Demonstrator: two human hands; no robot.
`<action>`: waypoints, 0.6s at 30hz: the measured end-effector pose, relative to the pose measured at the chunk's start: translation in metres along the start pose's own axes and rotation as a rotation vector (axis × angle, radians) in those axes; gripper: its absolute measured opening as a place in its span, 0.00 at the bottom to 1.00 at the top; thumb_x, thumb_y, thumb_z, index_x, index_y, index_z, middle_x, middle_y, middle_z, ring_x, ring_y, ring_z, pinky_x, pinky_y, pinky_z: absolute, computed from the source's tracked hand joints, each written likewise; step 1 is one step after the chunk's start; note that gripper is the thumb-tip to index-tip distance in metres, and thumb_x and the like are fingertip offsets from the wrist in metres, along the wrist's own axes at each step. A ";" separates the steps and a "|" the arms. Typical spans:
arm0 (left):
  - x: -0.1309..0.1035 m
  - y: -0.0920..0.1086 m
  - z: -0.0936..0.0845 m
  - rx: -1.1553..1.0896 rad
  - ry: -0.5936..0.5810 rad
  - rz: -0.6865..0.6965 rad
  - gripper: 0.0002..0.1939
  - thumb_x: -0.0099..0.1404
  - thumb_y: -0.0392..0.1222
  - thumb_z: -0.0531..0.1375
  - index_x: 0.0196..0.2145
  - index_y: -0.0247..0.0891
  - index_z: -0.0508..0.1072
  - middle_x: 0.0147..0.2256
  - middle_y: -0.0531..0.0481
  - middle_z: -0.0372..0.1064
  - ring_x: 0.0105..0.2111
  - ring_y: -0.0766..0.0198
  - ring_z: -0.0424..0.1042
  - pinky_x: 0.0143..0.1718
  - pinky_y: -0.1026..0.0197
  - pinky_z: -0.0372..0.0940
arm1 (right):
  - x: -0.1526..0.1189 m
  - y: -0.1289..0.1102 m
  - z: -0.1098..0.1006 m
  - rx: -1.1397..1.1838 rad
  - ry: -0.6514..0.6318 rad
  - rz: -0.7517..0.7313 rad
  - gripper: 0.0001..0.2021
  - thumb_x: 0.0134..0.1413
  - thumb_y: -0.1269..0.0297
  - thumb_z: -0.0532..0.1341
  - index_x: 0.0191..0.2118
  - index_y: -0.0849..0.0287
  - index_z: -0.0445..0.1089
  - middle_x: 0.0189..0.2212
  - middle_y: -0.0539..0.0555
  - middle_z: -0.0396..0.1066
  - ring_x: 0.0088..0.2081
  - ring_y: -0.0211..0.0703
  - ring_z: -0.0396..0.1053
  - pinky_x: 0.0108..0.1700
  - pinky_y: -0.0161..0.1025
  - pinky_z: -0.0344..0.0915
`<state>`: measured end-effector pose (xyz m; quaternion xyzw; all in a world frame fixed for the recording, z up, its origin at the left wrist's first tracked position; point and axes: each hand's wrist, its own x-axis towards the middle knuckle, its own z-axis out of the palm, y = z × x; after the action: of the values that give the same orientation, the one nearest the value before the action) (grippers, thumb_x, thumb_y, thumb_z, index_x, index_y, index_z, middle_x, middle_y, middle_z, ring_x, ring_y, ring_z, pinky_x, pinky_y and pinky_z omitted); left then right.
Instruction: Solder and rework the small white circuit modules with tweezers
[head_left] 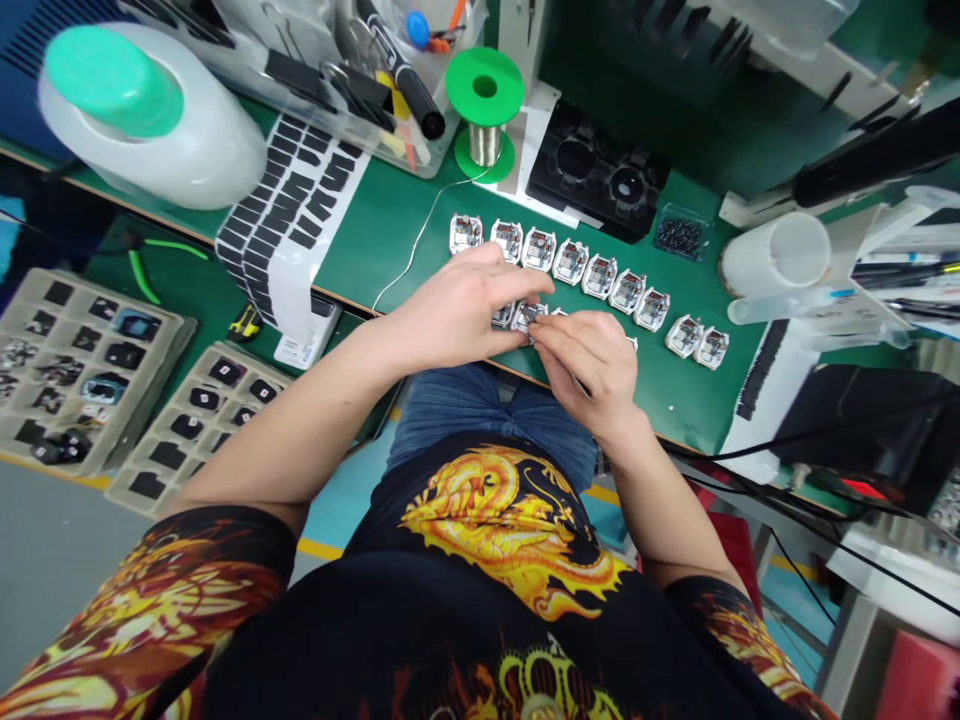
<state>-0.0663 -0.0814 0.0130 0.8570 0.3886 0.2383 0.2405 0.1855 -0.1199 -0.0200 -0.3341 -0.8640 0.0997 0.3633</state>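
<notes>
Near the front edge of the green bench, my left hand (469, 305) curls its thumb and forefinger around a small white watch-like housing (529, 314) with electronics inside. The fingertips of my right hand (589, 360) are pinched together at the same housing; whatever they grip is too small to make out. Other white housings lie partly hidden under my hands. Behind them runs a row of similar open housings (571, 262), with circuit parts showing. Two more housings (697, 341) sit apart at the right.
A green solder spool (484, 90) stands behind, its wire trailing left. A black fixture (596, 170) and a tray of tiny screws (681, 233) are at the back. A white bottle (157, 120), label sheets (292, 200), a white cup (776, 255) and parts trays (180, 330) flank the bench.
</notes>
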 end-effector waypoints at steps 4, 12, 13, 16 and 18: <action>0.001 -0.003 -0.001 -0.011 -0.029 0.005 0.19 0.73 0.43 0.67 0.60 0.44 0.80 0.50 0.47 0.85 0.48 0.49 0.73 0.54 0.46 0.67 | 0.001 0.000 0.001 -0.010 0.065 0.012 0.21 0.72 0.71 0.68 0.65 0.45 0.77 0.54 0.52 0.88 0.51 0.51 0.85 0.52 0.54 0.80; 0.004 -0.004 -0.003 0.002 -0.050 0.010 0.20 0.71 0.43 0.68 0.59 0.44 0.80 0.48 0.46 0.84 0.49 0.49 0.74 0.54 0.48 0.68 | 0.001 -0.003 0.000 0.010 0.119 0.076 0.15 0.70 0.70 0.67 0.57 0.48 0.79 0.48 0.53 0.88 0.47 0.51 0.85 0.50 0.53 0.78; 0.004 -0.004 -0.003 0.001 -0.052 0.009 0.20 0.71 0.43 0.68 0.59 0.44 0.80 0.48 0.46 0.84 0.49 0.49 0.74 0.54 0.48 0.68 | 0.001 -0.003 -0.001 0.011 0.115 0.064 0.16 0.70 0.70 0.67 0.58 0.48 0.79 0.49 0.53 0.88 0.47 0.51 0.85 0.51 0.54 0.78; 0.004 -0.004 -0.003 0.004 -0.049 0.012 0.19 0.72 0.44 0.68 0.59 0.43 0.80 0.48 0.45 0.84 0.48 0.49 0.74 0.52 0.49 0.68 | 0.002 -0.002 -0.002 0.008 0.073 0.001 0.18 0.69 0.70 0.69 0.61 0.49 0.78 0.53 0.55 0.87 0.50 0.53 0.84 0.52 0.55 0.78; 0.004 -0.004 -0.002 0.005 -0.046 0.015 0.18 0.73 0.43 0.68 0.59 0.43 0.81 0.47 0.46 0.84 0.48 0.49 0.73 0.51 0.50 0.67 | 0.003 -0.001 -0.003 -0.009 0.030 -0.036 0.19 0.70 0.71 0.69 0.62 0.49 0.78 0.55 0.56 0.86 0.51 0.53 0.83 0.53 0.55 0.79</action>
<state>-0.0675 -0.0750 0.0133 0.8656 0.3772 0.2192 0.2457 0.1849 -0.1190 -0.0156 -0.3215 -0.8648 0.0840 0.3764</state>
